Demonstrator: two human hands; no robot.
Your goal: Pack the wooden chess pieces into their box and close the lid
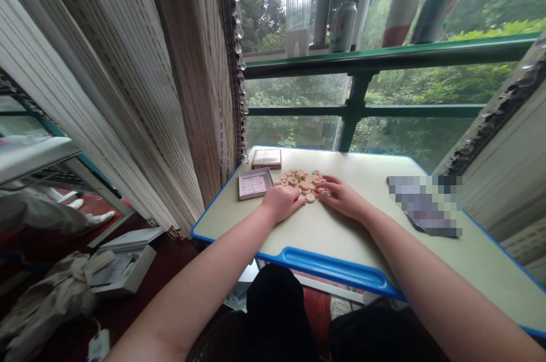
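Round wooden Chinese chess pieces (305, 185) lie in a loose heap on the table, some showing red or dark characters. At the near left of the heap is my left hand (281, 203), its thumb stretched out apart from the bent index finger; the other fingers are mostly hidden. My right hand (343, 197) reaches in from the other side, fingers spread, with the tips touching or just beside the outer pieces. No piece shows lifted in either hand. Left of the heap sits a shallow open box (256, 184) with a red grid inside. Behind it lies a flat brown-edged box (267, 158).
The pale table (298, 242) has a blue rim and a blue pen groove (336, 266) at its near edge. A dark flat object, partly pixelated (424, 206), lies at right. Cans (343, 26) and stacked cups stand on the window ledge. A curtain (191, 66) hangs at left.
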